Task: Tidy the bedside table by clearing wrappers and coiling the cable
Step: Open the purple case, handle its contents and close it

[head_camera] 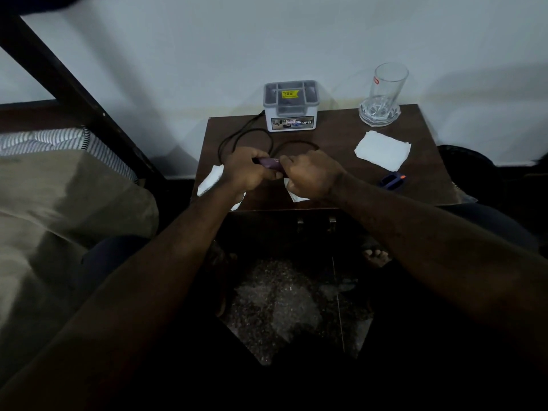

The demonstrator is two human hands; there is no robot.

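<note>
I am pinching the purple wrapper (270, 164) between my left grip (243, 171) and right grip (308, 176), both curled round its ends, above the worktop's (335, 137) front edge. I am aiming to crush it small, steering clear of the cable (252, 134) looping towards the back left corner.

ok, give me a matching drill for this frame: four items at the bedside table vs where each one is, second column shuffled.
Items:
1 glass
2 grey box
3 purple wrapper
4 white napkin

Places:
a pinched between left hand and right hand
b back right corner of the table
c lying flat, in front of the glass
d back edge, middle

Pairs: 1-b, 2-d, 3-a, 4-c
</note>
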